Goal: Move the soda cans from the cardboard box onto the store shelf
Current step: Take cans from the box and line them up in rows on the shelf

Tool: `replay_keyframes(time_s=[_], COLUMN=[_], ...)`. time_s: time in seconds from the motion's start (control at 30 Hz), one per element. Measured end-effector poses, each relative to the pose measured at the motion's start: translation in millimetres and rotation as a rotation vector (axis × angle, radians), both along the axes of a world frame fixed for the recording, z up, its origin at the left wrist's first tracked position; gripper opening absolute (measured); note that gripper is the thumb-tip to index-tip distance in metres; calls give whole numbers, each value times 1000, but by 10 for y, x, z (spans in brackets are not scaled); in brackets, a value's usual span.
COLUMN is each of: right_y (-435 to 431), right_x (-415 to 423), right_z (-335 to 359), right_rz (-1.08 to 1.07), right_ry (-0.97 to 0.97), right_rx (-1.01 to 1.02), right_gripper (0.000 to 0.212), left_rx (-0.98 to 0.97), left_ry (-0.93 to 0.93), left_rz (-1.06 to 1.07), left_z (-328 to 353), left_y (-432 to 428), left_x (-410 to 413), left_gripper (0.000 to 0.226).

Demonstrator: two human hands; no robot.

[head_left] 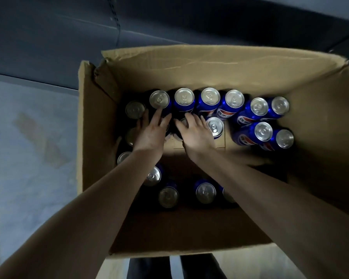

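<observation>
An open brown cardboard box (320, 117) sits below me on the pale grey floor (28, 158), its flaps standing up. Upright blue soda cans with silver tops (263, 131) stand on its bottom, and a bare patch of cardboard shows between them.

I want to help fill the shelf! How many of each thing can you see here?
Soda cans: 17 in view, some half hidden
Cardboard box: 1
Left hand: 1
Right hand: 1
Total: 20
</observation>
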State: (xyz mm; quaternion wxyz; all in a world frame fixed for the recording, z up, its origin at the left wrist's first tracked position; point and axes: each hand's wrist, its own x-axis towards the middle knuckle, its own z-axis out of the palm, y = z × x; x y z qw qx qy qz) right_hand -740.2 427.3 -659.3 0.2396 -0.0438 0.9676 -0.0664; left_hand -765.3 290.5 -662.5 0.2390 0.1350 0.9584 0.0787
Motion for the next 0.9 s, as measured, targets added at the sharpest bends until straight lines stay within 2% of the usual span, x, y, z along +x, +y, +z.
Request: replay_keyframes(time_s=[0.1,0.17,0.23,0.33,0.4,0.5,0.6,0.67,0.8,0.9], right_y=[-29,-50,-72,-103,-114,-116,-113,-124,-151,-141], right_x=[-31,-65,-92,-139,-167,-164,-125,-110,-111,-102], right_z=[8,17,21,35,33,55,90,104,106,84], right_rz=[-13,-46,-75,-69,-70,-87,-100,-123,-137,-127], right_ry=[15,17,4,-20,-31,-45,-68,-78,-96,-96], right_rx=[3,-3,-1,13,24,25,14,4,3,2], right_gripper=[76,57,48,46,45,48,59,66,61,68], left_rx=[-26,-4,-20,23,-25,-101,-159,-152,-160,-149], left_ry=[101,115,111,280,364,505,426,385,298,290], left_rz=[-68,-60,-17,-78,-174,-279,-313,-305,-290,-274], left_z=[-10,-27,-56,-152,-220,-254,-217,-253,-269,-201], left_y=[18,43,59,49,35,51,98,102,110,114], left_x=[35,90,93,105,141,96,-5,-28,-50,-58], left_gripper=[65,64,65,55,53,37,48,42,43,54])
